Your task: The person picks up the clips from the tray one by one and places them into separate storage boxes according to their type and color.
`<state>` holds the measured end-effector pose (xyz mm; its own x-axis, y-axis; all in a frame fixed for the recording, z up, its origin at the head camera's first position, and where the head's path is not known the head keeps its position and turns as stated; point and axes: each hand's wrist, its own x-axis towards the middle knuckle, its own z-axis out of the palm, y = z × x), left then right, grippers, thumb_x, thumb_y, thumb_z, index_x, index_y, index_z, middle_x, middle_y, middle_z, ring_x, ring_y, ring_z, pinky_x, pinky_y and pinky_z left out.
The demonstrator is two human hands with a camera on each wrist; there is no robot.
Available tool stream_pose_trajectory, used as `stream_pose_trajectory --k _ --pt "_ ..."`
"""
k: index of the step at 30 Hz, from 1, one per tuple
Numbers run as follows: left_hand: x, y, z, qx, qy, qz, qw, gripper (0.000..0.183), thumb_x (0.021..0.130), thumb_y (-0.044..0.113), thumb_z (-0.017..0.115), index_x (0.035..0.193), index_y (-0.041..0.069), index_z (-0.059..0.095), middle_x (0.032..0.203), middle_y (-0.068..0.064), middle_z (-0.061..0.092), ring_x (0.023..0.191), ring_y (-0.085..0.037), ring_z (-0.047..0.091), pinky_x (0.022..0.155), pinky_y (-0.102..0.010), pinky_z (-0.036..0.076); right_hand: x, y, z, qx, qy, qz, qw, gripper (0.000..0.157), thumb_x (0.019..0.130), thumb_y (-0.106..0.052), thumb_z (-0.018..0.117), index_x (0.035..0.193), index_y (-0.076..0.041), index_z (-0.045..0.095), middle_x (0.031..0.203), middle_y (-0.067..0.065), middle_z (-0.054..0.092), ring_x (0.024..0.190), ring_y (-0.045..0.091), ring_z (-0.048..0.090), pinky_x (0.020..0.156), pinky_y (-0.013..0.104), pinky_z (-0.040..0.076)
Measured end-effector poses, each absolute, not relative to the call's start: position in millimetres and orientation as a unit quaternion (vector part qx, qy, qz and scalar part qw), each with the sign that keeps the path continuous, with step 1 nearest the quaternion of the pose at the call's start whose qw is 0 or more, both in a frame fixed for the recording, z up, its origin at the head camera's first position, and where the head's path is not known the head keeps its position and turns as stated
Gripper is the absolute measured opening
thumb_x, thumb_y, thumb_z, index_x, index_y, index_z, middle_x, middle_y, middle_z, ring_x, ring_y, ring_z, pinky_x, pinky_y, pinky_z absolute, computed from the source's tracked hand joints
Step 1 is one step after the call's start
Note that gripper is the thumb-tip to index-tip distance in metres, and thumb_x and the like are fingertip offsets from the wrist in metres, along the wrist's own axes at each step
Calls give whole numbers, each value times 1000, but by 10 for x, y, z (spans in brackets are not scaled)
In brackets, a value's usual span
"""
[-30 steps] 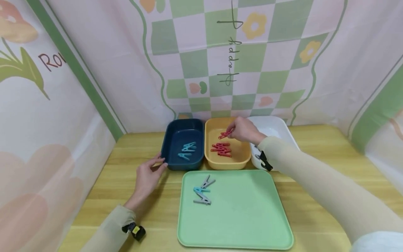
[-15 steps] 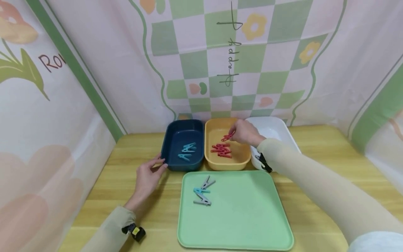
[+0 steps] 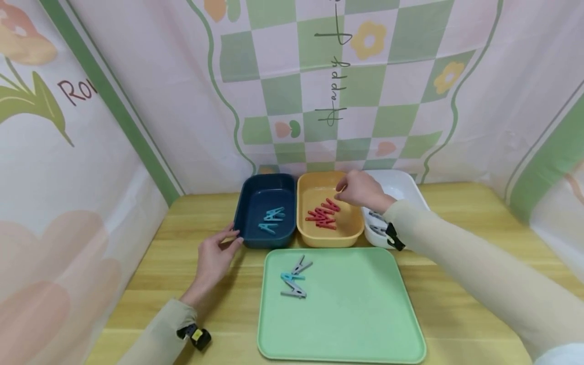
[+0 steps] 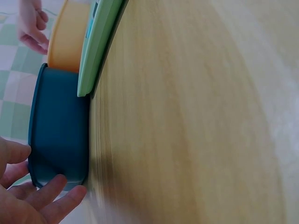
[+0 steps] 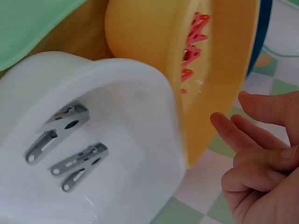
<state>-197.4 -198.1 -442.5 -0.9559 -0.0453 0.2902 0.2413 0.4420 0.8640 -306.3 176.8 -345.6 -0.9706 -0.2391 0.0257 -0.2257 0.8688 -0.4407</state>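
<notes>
Over the right rim of the yellow bin [image 3: 328, 240], my right hand [image 3: 362, 190] holds nothing; in the right wrist view its thumb and forefinger are apart. Several red clothespins [image 3: 325, 212] lie in a cluster on that bin's floor. With straight, spread fingers my left hand [image 3: 214, 261] touches the front left corner of the dark blue bin [image 4: 60, 121], fingertips at its rim and outer wall. Inside the blue bin are several light blue clothespins [image 3: 274, 215]. Grey clothespins [image 5: 58, 128] lie in the white bin [image 5: 131, 135], partly hidden by my right wrist in the head view.
In front of the bins a green tray [image 3: 347, 314] lies on the wooden table [image 3: 232, 324]. At its upper left are two grey clothespins [image 3: 295, 290] with a light blue clothespin [image 3: 292, 277] between them. A printed cloth [image 3: 278, 96] hangs close behind the bins.
My right hand has lowered a red clothespin into the yellow bin, let go beside the other red ones, and drawn back to the right. My left hand has stayed put.
</notes>
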Motion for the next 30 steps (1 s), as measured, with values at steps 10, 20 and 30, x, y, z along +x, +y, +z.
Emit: stream_pose_trajectory --k 10,20,30 --pt "-1964 -1959 -4427 -59 -842 -515 148 25 96 0 76 120 -8 73 144 -19 61 111 -35 73 85 -28 62 -2703 1938 -3435 -175 958 -225 -19 14 93 -10 74 102 -2 82 100 11 78 82 24 72 72 44 63" --pt "-1959 -1950 -4428 -54 -838 -523 142 27 96 0 76 121 -8 73 146 -18 61 110 -34 73 84 -26 62 -2197 1952 -3362 -212 949 -232 -33 10 94 -13 76 98 -9 83 91 -2 77 79 16 70 65 39 59" --pt "-1955 -1937 -4408 -48 -841 -522 137 27 96 0 76 122 -7 73 147 -17 60 113 -34 72 86 -26 62 -1904 2028 -3382 -226 941 -250 -37 7 94 -12 77 92 -14 83 85 -7 75 75 10 65 65 36 56"
